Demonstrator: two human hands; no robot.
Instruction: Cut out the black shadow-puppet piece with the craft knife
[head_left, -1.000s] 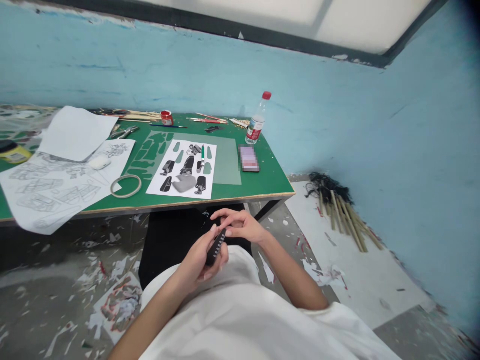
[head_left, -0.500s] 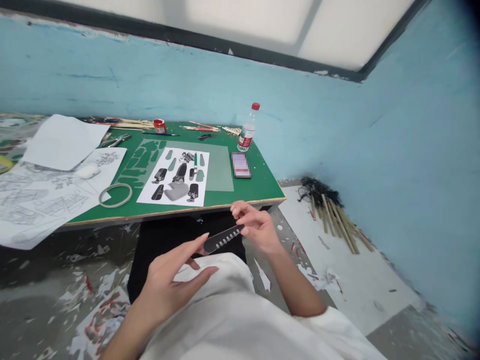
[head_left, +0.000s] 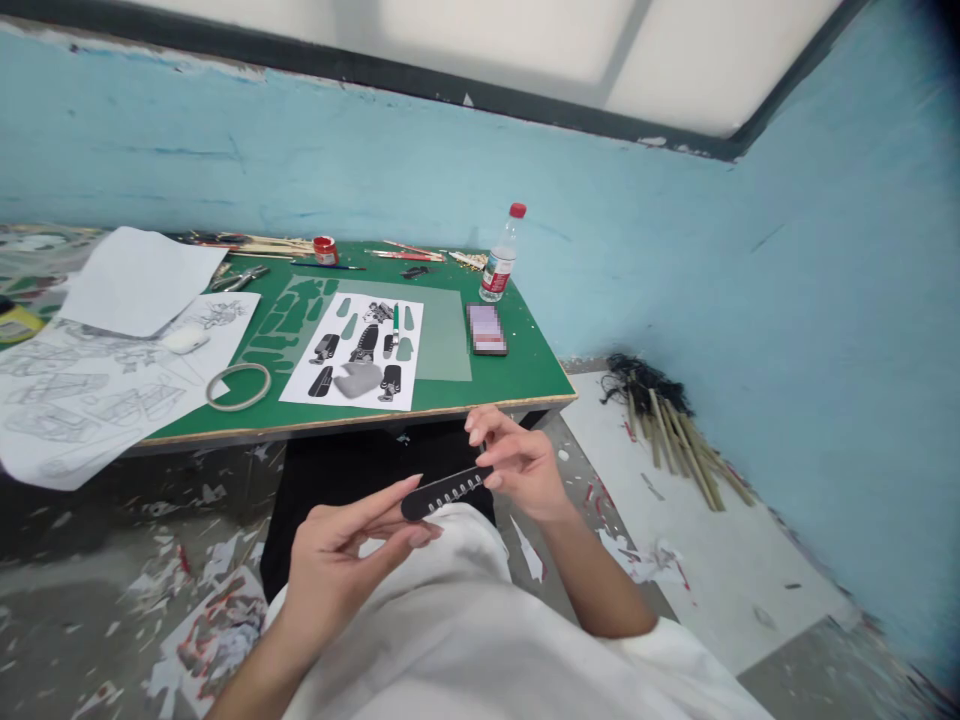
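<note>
Between my hands, above my lap, is a flat black paper cutout [head_left: 435,497] with rounded ends and a row of small pale slots along its lower edge. My right hand [head_left: 525,470] pinches its right end between thumb and fingers. At its left end, my left hand [head_left: 345,550] has the index fingertip on the upper edge and the thumb just below, with other fingers behind. On the table lies a white sheet [head_left: 300,385] with printed black shapes and cut-out openings. A green-handled craft knife [head_left: 396,325] rests on that sheet.
The green table [head_left: 525,375] also bears a phone [head_left: 487,330], a water bottle [head_left: 498,265], a red paint jar [head_left: 325,251], a tape roll [head_left: 238,387], pliers [head_left: 240,279] and line drawings [head_left: 90,400]. Paper scraps [head_left: 217,630] litter the floor. Bundled sticks [head_left: 686,440] lie at right.
My left thumb has come up closer to the cutout, and the left fingers have closed in on its end. The cutout has shifted slightly; my right hand still holds its other end.
</note>
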